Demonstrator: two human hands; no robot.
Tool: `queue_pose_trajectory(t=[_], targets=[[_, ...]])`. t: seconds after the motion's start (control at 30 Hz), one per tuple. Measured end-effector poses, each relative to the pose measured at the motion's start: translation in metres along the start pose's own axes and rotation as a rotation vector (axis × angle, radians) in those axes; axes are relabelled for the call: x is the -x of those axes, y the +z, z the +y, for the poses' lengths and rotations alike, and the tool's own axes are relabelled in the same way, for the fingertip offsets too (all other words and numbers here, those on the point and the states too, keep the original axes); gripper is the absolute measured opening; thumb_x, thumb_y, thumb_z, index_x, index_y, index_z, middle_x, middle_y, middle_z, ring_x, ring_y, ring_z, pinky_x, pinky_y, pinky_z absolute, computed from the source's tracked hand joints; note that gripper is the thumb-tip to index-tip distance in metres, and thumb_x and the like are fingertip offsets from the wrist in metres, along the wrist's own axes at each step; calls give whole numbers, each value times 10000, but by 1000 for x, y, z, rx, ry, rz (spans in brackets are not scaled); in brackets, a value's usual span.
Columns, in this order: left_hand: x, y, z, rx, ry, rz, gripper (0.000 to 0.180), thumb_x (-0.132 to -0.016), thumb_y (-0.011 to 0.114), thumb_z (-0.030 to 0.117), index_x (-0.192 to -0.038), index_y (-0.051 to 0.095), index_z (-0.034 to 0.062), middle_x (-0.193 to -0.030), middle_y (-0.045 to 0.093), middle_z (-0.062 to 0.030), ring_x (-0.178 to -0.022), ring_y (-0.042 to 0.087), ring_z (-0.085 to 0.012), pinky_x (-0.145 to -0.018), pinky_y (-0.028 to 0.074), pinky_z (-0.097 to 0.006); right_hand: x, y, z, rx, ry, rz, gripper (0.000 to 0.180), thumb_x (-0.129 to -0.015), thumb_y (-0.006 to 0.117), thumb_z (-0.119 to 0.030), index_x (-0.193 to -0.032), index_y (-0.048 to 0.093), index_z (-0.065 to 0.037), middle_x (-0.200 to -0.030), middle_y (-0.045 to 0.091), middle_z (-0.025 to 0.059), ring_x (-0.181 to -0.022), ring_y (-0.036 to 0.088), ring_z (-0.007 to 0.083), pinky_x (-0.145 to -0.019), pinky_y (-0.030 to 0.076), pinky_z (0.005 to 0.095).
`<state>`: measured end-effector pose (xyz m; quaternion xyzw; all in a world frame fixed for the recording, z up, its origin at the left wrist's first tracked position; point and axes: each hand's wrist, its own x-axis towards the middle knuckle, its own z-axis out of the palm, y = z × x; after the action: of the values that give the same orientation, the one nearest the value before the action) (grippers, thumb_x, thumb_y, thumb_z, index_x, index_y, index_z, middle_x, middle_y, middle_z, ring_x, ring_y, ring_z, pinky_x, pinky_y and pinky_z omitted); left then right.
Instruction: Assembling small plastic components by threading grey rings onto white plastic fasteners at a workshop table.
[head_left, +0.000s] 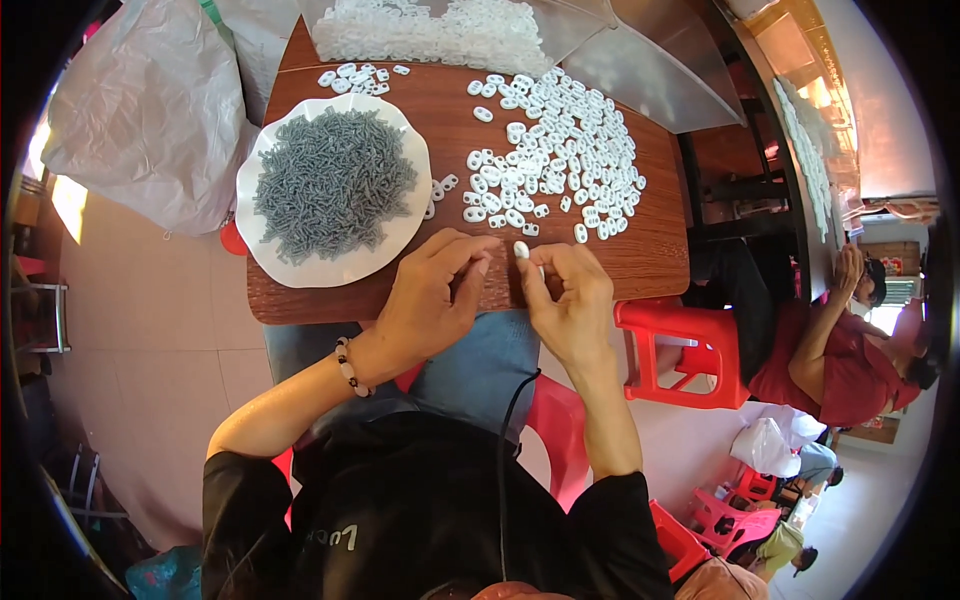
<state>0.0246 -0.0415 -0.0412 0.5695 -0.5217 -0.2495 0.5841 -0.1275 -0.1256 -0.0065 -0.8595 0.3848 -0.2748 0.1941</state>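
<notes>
White oval piece [521,250] pinched in my right hand [577,302], long axis pointing away from me. My left hand [428,290] curls just left of it — holding anything, I cannot tell.

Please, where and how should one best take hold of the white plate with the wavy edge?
Probably by its bare rim, from left and right together, keeping it level: the white plate is broad, with grey plastic pieces heaped in its middle. At left, the rim seems to reach past the table, leaving access from below.
</notes>
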Motion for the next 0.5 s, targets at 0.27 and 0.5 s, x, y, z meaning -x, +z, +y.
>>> queue_pose_trajectory(t=[0.27, 0.5], targets=[[-2, -1, 1, 39, -28, -7, 291, -867, 576, -38, -1149, 625, 13, -944, 620, -97, -725, 597, -126, -610, 476, -235, 0, -5, 5, -426, 282, -330, 127, -869, 686, -128, -838, 628, -19, -696, 575, -16, -651, 505, 49, -558, 392, 233], [-3, -6, 0, 223, -92, -180, 254, -898, 590, -4, -1146, 641, 11, -918, 631, -76, -719, 566, -108, -638, 469, -237, -5, -13, 8, -960, 467, -528, 129, -912, 639, -165, -900, 640, -36, -727, 572, -41, -642, 471, 26, -574, 334, 182]])
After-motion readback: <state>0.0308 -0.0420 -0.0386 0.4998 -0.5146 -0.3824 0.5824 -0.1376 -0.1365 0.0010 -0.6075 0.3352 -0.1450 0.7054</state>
